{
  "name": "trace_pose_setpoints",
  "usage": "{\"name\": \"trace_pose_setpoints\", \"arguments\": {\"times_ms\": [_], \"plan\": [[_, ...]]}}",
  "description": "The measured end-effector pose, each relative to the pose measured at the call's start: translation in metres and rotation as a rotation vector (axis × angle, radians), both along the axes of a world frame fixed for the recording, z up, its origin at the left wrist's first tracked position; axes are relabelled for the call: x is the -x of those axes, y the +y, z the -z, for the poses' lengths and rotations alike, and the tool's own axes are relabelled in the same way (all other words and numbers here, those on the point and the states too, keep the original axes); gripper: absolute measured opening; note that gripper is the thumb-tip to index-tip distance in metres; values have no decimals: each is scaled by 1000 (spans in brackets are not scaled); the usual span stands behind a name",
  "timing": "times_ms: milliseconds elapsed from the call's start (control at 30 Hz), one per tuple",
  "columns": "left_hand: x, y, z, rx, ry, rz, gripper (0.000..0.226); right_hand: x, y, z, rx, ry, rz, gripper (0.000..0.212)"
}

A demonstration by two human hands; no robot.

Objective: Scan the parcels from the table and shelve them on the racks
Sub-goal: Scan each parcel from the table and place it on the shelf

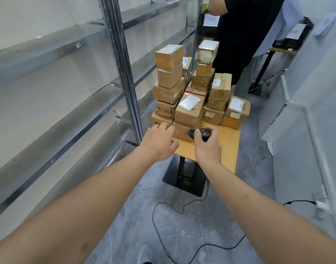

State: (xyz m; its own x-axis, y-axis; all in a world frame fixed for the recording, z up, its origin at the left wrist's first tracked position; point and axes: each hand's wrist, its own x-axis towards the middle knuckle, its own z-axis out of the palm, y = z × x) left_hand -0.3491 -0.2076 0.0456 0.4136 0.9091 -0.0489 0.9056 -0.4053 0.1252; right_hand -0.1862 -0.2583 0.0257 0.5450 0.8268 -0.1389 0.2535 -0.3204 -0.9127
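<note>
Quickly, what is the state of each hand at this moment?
Left hand: open, fingers spread, reaching toward the front low parcel; holds nothing.
Right hand: grips the black barcode scanner.

Black cable (163,231) on grey floor (211,225)

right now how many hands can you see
2. The left hand reaches open toward the parcels on the table; the right hand grips the black scanner. The hands of the person in black behind are hidden.
</note>
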Motion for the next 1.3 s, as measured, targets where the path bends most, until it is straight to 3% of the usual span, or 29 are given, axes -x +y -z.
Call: {"name": "trace_pose_setpoints", "arguments": {"times_ms": [533,800,1000,1300], "plan": [[-68,195,59,102,-20,188,49,-57,164,37,90,-28,210,35],[-87,261,89,193,-51,178,51,-79,229,62,167,-28,251,36],[-104,285,116,239,-82,93,33,-105,266,85,238,-26,254,35],[-127,287,135,156,-140,-23,40,-136,288,105,330,14,152,41]]}}
